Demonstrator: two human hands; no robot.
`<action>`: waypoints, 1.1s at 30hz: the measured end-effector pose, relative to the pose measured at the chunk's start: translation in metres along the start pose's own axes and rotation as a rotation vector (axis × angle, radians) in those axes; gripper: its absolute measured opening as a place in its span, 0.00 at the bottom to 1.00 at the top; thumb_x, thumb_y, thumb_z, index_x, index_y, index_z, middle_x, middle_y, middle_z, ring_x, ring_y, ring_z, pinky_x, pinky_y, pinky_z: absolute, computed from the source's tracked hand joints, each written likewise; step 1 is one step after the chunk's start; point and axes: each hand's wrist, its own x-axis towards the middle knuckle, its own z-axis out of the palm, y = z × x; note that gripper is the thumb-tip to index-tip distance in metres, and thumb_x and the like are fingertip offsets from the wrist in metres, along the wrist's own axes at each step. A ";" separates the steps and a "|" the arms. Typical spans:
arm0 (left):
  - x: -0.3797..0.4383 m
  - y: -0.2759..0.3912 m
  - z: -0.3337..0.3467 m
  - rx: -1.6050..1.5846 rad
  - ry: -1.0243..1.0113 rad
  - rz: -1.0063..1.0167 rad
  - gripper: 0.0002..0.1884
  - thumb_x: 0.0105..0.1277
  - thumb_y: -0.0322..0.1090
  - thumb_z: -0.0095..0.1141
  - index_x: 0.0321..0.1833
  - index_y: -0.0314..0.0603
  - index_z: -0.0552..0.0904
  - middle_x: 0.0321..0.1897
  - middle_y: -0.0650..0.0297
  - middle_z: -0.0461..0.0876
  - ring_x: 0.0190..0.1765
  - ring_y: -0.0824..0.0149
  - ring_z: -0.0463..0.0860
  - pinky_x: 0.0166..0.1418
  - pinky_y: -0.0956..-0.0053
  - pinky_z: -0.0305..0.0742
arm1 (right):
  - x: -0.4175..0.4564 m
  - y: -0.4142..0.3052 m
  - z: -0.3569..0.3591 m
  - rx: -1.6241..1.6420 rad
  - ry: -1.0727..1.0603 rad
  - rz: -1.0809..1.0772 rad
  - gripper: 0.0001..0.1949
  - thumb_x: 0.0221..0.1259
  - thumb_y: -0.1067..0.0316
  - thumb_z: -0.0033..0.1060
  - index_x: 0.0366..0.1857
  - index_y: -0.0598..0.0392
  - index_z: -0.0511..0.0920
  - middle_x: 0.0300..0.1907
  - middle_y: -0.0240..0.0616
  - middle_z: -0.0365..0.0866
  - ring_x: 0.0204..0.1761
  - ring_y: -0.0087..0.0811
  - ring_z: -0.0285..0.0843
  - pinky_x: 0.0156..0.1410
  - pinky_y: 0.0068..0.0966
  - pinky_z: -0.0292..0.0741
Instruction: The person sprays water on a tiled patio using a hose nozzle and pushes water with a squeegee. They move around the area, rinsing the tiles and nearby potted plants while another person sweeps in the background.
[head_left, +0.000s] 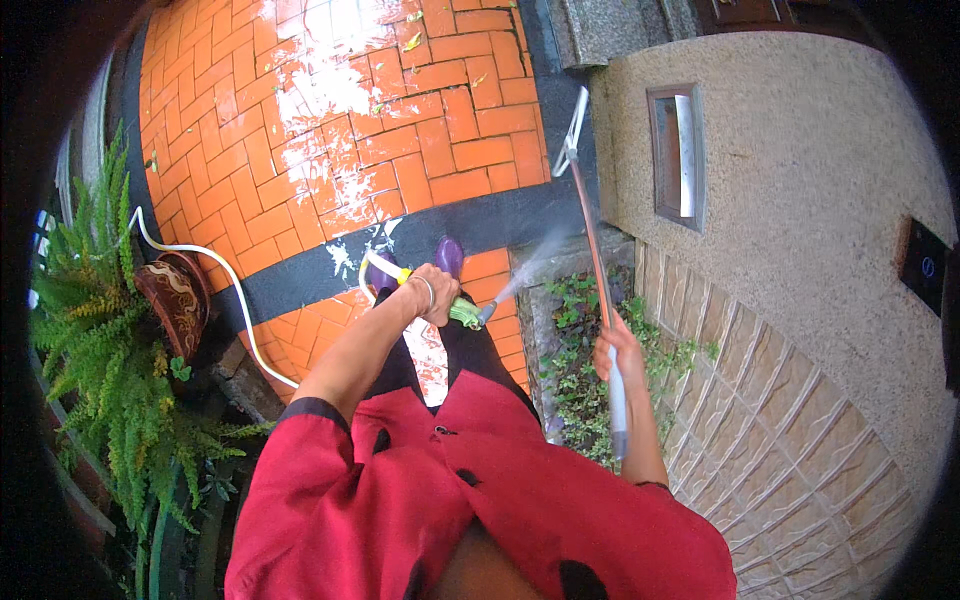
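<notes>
My left hand (436, 292) is closed around a green spray nozzle (466, 313) joined by a yellow fitting to a white hose (238, 289). From the nozzle's grey tip a fan of water goes up and to the right, towards the dark border strip and the plant bed. My right hand (621, 351) grips the grey handle end of a long squeegee (591, 225). The squeegee's white head points away from me, near the foot of the wall. Both my feet, in purple shoes, stand at the dark strip.
Wet orange herringbone tiles (420, 142) lie ahead, with a few leaves. At the left are a fern (97, 337) and a brown patterned pot (176, 300). A stone-edged bed of low plants (589, 375) is at the right, beside a speckled wall (787, 172) with tiled lower part.
</notes>
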 end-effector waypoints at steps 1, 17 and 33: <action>0.001 0.001 -0.001 -0.010 0.004 0.004 0.18 0.47 0.43 0.60 0.39 0.42 0.87 0.40 0.50 0.88 0.46 0.55 0.88 0.50 0.63 0.81 | -0.011 0.005 0.000 -0.159 0.040 -0.018 0.32 0.69 0.74 0.47 0.76 0.39 0.56 0.19 0.29 0.66 0.12 0.23 0.63 0.10 0.25 0.63; 0.024 0.012 0.003 -0.093 0.187 -0.038 0.15 0.46 0.40 0.60 0.34 0.40 0.88 0.34 0.48 0.88 0.42 0.53 0.89 0.46 0.62 0.83 | -0.014 0.017 -0.015 -0.265 0.090 0.009 0.38 0.63 0.76 0.49 0.79 0.38 0.51 0.18 0.31 0.67 0.12 0.24 0.65 0.12 0.26 0.64; 0.025 0.025 0.004 -0.074 0.138 -0.041 0.15 0.48 0.42 0.60 0.37 0.43 0.87 0.36 0.48 0.88 0.44 0.53 0.89 0.49 0.62 0.81 | 0.005 0.017 -0.015 -0.281 0.067 -0.096 0.38 0.63 0.80 0.49 0.78 0.40 0.54 0.19 0.31 0.70 0.12 0.24 0.66 0.12 0.25 0.64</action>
